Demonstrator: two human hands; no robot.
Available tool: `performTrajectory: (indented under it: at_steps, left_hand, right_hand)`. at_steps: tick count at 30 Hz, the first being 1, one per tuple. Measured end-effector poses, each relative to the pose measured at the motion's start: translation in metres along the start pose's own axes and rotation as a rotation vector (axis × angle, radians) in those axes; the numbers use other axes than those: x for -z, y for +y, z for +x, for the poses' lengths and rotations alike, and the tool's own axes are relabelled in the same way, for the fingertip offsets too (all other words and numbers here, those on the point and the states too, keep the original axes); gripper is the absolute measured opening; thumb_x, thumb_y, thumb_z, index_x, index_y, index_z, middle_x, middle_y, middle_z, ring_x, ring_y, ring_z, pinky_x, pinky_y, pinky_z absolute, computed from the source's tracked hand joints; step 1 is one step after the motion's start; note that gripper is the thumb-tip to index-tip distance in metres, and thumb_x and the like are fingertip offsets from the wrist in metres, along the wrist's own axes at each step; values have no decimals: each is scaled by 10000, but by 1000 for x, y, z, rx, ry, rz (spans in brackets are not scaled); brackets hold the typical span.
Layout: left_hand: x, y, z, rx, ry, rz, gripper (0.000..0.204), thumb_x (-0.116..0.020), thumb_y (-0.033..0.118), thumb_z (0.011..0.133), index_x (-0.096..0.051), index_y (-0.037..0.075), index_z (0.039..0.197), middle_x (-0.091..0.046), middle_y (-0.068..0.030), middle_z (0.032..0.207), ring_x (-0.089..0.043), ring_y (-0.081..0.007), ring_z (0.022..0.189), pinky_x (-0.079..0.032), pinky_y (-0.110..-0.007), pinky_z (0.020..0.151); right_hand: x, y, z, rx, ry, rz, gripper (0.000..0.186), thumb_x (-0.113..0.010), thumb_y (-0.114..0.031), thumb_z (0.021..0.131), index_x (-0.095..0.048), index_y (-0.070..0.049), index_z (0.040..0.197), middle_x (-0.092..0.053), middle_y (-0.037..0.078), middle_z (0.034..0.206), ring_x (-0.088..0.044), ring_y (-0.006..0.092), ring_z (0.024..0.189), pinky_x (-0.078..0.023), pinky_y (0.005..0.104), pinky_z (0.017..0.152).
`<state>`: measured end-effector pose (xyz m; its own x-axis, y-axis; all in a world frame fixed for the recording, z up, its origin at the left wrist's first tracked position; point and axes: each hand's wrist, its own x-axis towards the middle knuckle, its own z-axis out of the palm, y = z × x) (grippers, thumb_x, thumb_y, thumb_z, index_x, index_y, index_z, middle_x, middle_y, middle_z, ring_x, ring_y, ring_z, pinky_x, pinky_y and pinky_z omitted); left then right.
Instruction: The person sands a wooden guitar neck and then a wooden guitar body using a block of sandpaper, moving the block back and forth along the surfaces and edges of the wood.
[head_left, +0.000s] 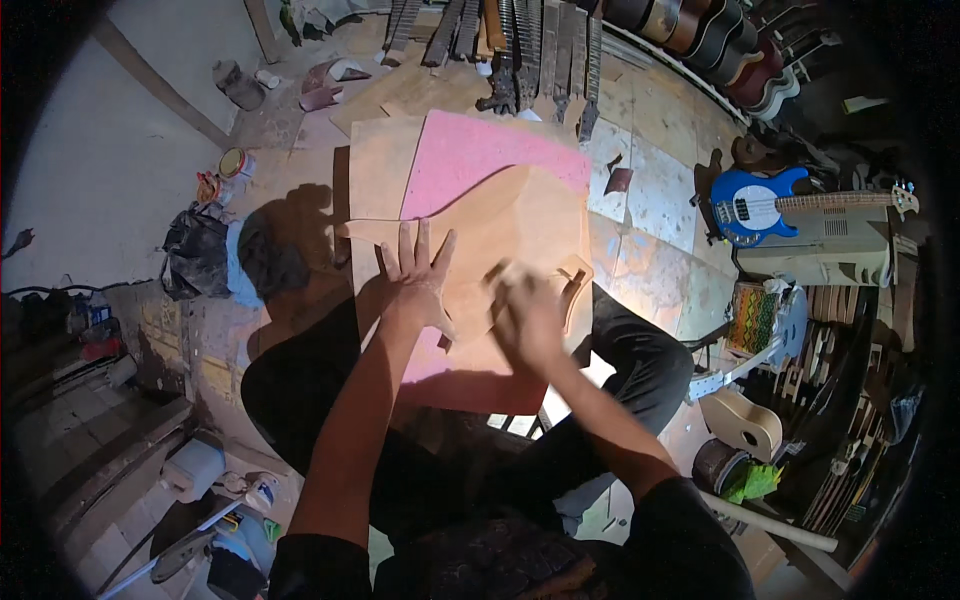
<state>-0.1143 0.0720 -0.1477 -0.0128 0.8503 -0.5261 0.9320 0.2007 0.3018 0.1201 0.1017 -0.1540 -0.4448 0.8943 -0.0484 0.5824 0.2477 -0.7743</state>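
A pale wooden guitar body (pixel 500 212) with curved edges and a cutout at its right end lies flat in front of me. Beneath it is a pink board (pixel 465 150), resting across my lap. My left hand (pixel 416 278) presses down on the wood near its left part, fingers spread and holding nothing. Over the right part, my right hand (pixel 532 312) is bent and blurred by motion. Its fingers curl around something small and brownish against the wood, too smeared to name.
Guitar necks (pixel 540 50) lie at the far edge. A blue electric bass (pixel 755 207) rests on a pale case (pixel 830 250) at right. Hanging guitar bodies (pixel 690 35) fill the top right. Dark cloth (pixel 198 250) and an open can (pixel 236 164) sit left; a white jug (pixel 195 468) stands lower left.
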Motion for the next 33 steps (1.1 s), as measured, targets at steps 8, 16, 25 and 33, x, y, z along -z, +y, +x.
performTrajectory:
  at_steps: [8, 16, 25, 33]
  left_hand:
    - [-7, -1, -3, -17, 81, -7, 1831, -1058, 496, 247, -43, 223, 1746, 65, -312, 1767, 128, -546, 1616, 11, -786, 1226]
    - [5, 6, -12, 34, 50, 22, 1757, -1057, 460, 297, -84, 241, 1744, -6, -270, 1784, 49, -514, 1637, -47, -742, 1268]
    - [-2, 0, -3, 11, 61, -18, 1817, -1065, 454, 254, -54, 226, 1747, 59, -290, 1776, 113, -529, 1625, 10, -767, 1241]
    - [4, 3, -2, 14, 57, -10, 1808, -1067, 470, 261, -60, 233, 1744, 43, -281, 1779, 78, -527, 1629, -4, -769, 1251]
  right_hand:
    - [17, 13, 45, 112, 245, -396, 328, -727, -189, 943, -700, -68, 1247, -669, 263, 1259, -639, 487, 1118, -514, 544, 929]
    - [18, 1, 35, 182, 57, -318, 385, -725, -142, 902, -693, -61, 1278, -629, 302, 1354, -626, 499, 1151, -513, 557, 1005]
    - [-6, -17, 3, 320, 21, -274, 295, -736, -136, 900, -738, -137, 1195, -652, 252, 1338, -620, 446, 1209, -482, 544, 1037]
    - [-23, -11, -24, 150, 27, -273, 280, -709, -113, 910, -758, -88, 1184, -629, 231, 1421, -599, 433, 1242, -482, 527, 1028]
